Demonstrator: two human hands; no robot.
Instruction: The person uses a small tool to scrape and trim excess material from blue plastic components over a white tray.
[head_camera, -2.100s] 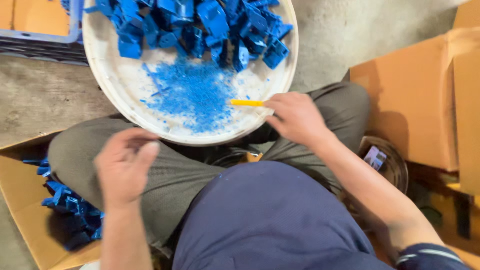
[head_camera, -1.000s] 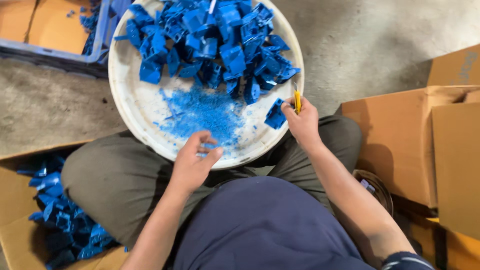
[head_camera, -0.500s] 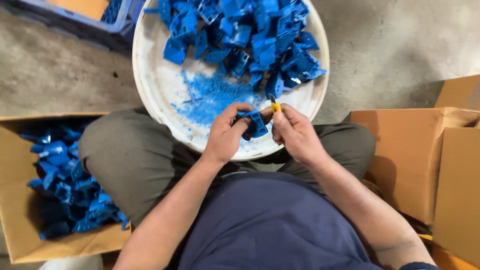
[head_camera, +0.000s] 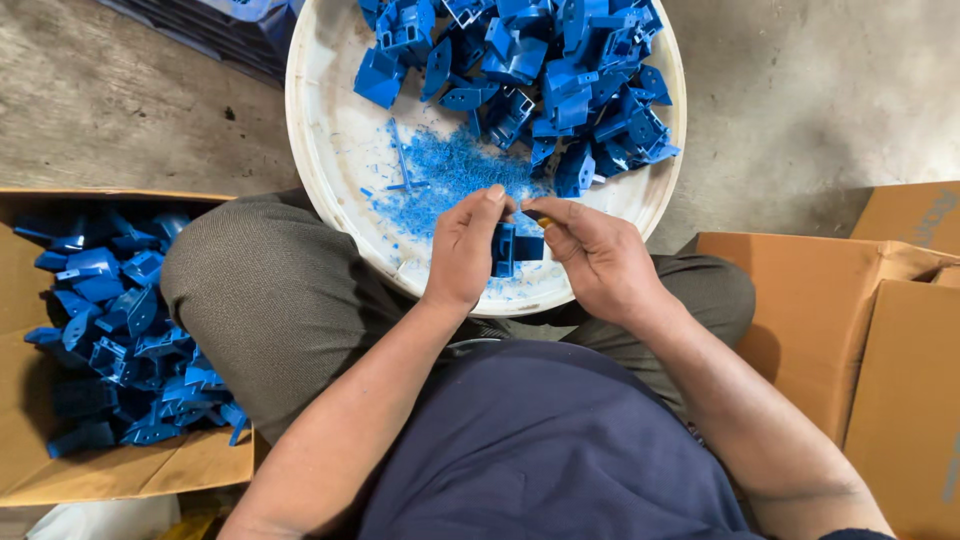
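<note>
One blue moulded plastic part (head_camera: 505, 250) sits over the near rim of the round white plastic basin (head_camera: 320, 180), pinched in my left hand (head_camera: 468, 250), forearm angled up from my lap. My right hand (head_camera: 598, 258) is closed on a small yellow-handled tool (head_camera: 543, 222) touching the part. Loose blue parts in the basin (head_camera: 545, 75) and left cardboard box (head_camera: 110, 470): too many to count.

Cardboard boxes (head_camera: 880, 330) on concrete floor (head_camera: 120, 110).

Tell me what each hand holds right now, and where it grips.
The left hand pinches a blue plastic part by its left side, over the white tub. The right hand holds a small yellow tool in its fingertips, mostly hidden, against the part.
</note>
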